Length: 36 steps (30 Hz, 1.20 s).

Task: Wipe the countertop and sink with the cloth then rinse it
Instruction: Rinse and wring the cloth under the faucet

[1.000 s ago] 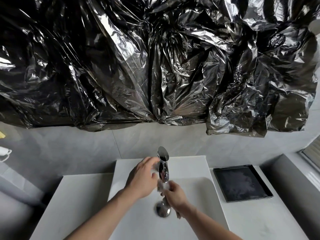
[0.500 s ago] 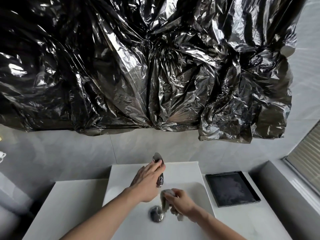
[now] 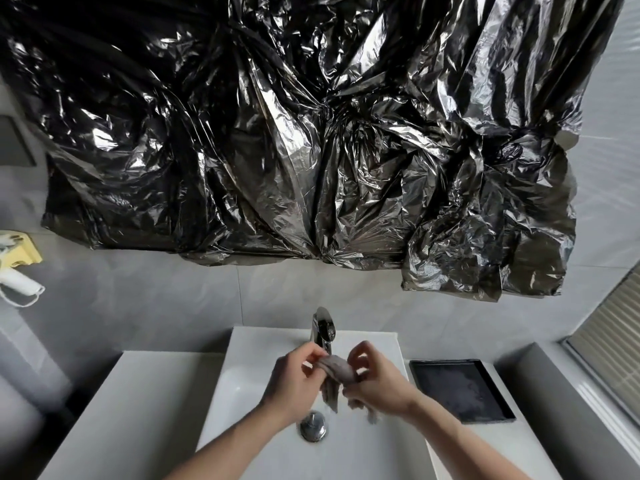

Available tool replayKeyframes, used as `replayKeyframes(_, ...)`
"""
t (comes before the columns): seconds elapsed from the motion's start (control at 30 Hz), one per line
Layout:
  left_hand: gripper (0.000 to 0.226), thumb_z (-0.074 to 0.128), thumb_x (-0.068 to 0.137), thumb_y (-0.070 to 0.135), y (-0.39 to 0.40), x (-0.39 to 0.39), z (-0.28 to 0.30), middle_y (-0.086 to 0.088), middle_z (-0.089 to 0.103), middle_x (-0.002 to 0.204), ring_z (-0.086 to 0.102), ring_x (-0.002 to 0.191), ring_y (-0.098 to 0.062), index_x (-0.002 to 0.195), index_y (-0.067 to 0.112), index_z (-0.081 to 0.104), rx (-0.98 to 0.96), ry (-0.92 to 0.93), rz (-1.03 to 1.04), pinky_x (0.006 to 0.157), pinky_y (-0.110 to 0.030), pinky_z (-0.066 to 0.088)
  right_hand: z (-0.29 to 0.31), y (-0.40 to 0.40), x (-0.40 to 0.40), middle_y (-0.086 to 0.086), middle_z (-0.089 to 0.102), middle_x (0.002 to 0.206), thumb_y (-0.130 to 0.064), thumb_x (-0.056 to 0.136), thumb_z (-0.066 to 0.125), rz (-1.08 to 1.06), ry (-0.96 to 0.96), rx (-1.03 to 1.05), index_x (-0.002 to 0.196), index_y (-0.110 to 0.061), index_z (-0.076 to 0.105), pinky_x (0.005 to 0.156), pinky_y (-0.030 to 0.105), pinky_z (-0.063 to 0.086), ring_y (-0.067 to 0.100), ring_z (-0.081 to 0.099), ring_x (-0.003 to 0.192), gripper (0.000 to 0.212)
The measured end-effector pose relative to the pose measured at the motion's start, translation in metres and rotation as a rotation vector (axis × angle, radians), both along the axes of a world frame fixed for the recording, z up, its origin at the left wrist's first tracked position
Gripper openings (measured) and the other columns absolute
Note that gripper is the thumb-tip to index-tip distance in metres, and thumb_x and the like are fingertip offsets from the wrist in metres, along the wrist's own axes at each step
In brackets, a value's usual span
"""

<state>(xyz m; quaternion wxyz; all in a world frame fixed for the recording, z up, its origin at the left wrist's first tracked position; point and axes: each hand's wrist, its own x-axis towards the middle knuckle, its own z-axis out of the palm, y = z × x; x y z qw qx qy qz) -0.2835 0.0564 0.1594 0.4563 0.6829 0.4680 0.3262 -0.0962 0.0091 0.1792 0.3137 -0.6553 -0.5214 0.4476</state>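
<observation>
Both hands (image 3: 294, 386) (image 3: 377, 382) pinch the bunched, seemingly wet grey cloth (image 3: 336, 375) over the sink (image 3: 242, 393).

Cloth (image 3: 337, 370) partly hidden inside both hands, forearms cut off by the bottom edge.

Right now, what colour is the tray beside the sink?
Black, the tray lying right of the sink; head view.

Soft daylight, glare on black plastic sheet (image 3: 311, 133), wide-angle edge distortion
</observation>
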Motion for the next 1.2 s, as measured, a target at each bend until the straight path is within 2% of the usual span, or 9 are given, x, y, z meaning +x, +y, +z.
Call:
replayKeyframes(0.13,0.015,0.059,0.094,-0.002,-0.002,0.006,0.023,-0.029,0.072,0.103,0.074,0.089,-0.034,0.107,-0.002,0.065,-0.43,-0.408,0.034,0.085,-0.045,0.062,-0.003,-0.005,-0.006,0.007,0.069,0.098,0.001,0.072,0.075,0.059,0.307,-0.021,0.12,-0.004,0.062,0.066,0.03,0.049,0.021,0.061,0.082,0.051)
replayKeyframes(0.27,0.022,0.066,0.084,0.012,-0.004,0.007,0.035,-0.018,0.076,0.093,0.075,0.086,-0.031,0.104,0.003,0.07,-0.52,-0.323,-0.025,0.082,-0.04,0.062,-0.008,-0.001,-0.023,0.008,0.073,0.095,0.003,0.074,0.077,0.009,0.375,0.004,0.122,-0.009,0.063,0.072,0.032,0.057,0.019,0.068,0.086,0.052)
replayKeyframes(0.37,0.023,0.067,0.073,0.038,0.004,-0.005,0.038,0.004,0.078,0.09,0.074,0.088,-0.018,0.091,0.027,0.076,-0.169,0.095,-0.088,0.084,-0.04,0.061,-0.002,0.002,-0.024,0.007,0.076,0.086,-0.006,0.081,0.078,0.014,0.188,0.013,0.104,-0.013,0.069,0.047,0.026,0.044,0.018,0.067,0.062,0.026)
replayKeyframes(0.43,0.032,0.064,0.075,0.036,0.006,-0.016,0.042,0.018,0.069,0.11,0.067,0.102,-0.003,0.106,0.039,0.069,0.096,0.204,-0.065,0.091,-0.031,0.055,0.002,0.004,-0.019,0.006,0.07,0.075,-0.011,0.084,0.073,0.009,0.158,-0.055,0.087,-0.018,0.07,0.046,0.024,0.031,0.014,0.052,0.05,0.008)
replayKeyframes(0.57,0.077,0.051,0.077,0.017,-0.001,-0.034,0.046,0.024,0.027,0.158,0.028,0.143,0.004,0.149,0.04,0.033,0.682,0.499,-0.453,0.114,-0.016,0.03,0.018,0.012,-0.014,-0.002,0.045,0.064,-0.016,0.081,0.075,0.067,0.22,-0.253,0.078,-0.021,0.057,0.048,0.024,0.022,0.011,0.036,0.052,0.019)
replayKeyframes(0.67,0.081,0.055,0.083,0.019,0.009,-0.033,0.039,0.013,0.029,0.158,0.035,0.14,-0.01,0.155,0.033,0.019,0.836,0.737,-0.581,0.112,-0.024,0.038,0.037,0.02,-0.021,-0.006,0.032,0.06,-0.013,0.084,0.073,0.314,0.182,-0.402,0.069,-0.027,0.047,0.045,0.021,0.02,0.007,0.03,0.05,0.034)
replayKeyframes(0.83,0.024,0.059,0.088,0.021,0.027,-0.011,0.047,-0.001,0.063,0.111,0.062,0.103,-0.028,0.111,0.021,0.051,0.735,0.939,-0.42,0.074,-0.039,0.044,0.041,0.031,-0.047,-0.002,0.036,0.058,-0.009,0.084,0.07,0.359,-0.056,-0.498,0.062,-0.024,0.051,0.044,0.023,0.021,0.013,0.029,0.048,0.033)
replayKeyframes(0.97,0.018,0.058,0.082,0.01,0.033,0.004,0.048,-0.008,0.071,0.098,0.067,0.089,-0.035,0.097,0.018,0.065,0.611,1.174,-0.365,0.066,-0.035,0.042,0.028,0.033,-0.06,0.014,0.066,0.091,-0.008,0.085,0.055,0.278,-0.595,-0.186,0.096,-0.013,0.069,0.065,0.032,0.042,0.032,0.057,0.076,0.018)
replayKeyframes(1.2,0.006,0.057,0.075,0.018,0.031,0.015,0.045,-0.004,0.056,0.07,0.048,0.057,-0.024,0.079,0.015,0.06,-0.131,0.983,-0.425,0.054,-0.029,0.039,0.004,0.023,-0.055,0.015,0.073,0.103,-0.005,0.085,0.054,0.315,-1.09,0.16,0.102,-0.018,0.069,0.068,0.037,0.038,0.043,0.068,0.094,0.026)
